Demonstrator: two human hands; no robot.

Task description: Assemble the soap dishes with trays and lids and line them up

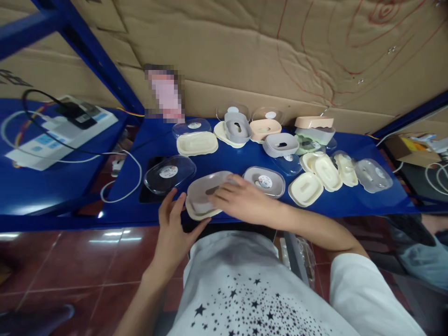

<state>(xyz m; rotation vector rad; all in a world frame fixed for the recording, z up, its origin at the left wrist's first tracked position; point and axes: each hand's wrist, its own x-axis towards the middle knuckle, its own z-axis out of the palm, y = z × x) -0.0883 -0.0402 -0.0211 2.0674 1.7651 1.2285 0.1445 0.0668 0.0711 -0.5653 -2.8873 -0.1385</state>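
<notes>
Two parts, a grey tray (200, 190) and a cream base (196, 216) under it, lie close to the front edge of the blue surface (238, 158). The left hand (185, 212) is half open around their left end, with the fingers by the side edge and the thumb near the front rim; how firmly it holds, I cannot tell. The right hand (231, 198) bends its fingers over the right part of the tray and touches it, but whether it pinches something is hidden. Just beyond the left fingers, a clear lid (170, 173) lies partly over a dark flat object (149, 196), so the room on that side is narrow. To the right, a lidded grey dish (264, 182) sits near the right wrist. Behind the tray, a bare blue strip separates it from a cream tray (197, 143). The back row stands near the cardboard wall (227, 56). Cream pieces (305, 190) crowd the right side, and a white cable (140, 172) curls over the left edge.
</notes>
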